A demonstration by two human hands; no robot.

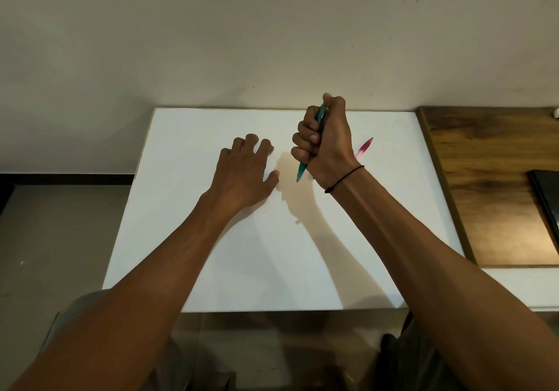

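- Currently the right hand (325, 142) is clenched in a fist round the green pen (302, 170). The pen stands steeply, with its tip pointing down over the middle of the white worktop (272, 254). Whether the tip touches the surface I cannot tell.
- The left hand (242, 175) grasps nothing. It rests on the worktop just beside the pen tip, with its fingers spread and loosely bent.
- Risk 1: a fist grip probably gives poor control of the tip. A hard press could make the tip skid sideways or dig into the white surface.
- Risk 2: the left thumb lies near the tip, so a skid to that side could jab it.
- Risk 3: the pink pen (364, 148) lies on the worktop right behind the right wrist and is partly hidden by it. A backward move of that wrist could knock it and set it rolling toward the wooden board (490, 184).
- Count: 2 hands; 2 pens, 1 green and held, 1 pink and lying loose; 1 white worktop; 1 wooden board to the right of it; 1 dark flat thing (547, 197) at the right edge, cut off by the frame; 1 black cord (344, 178) round the right wrist.
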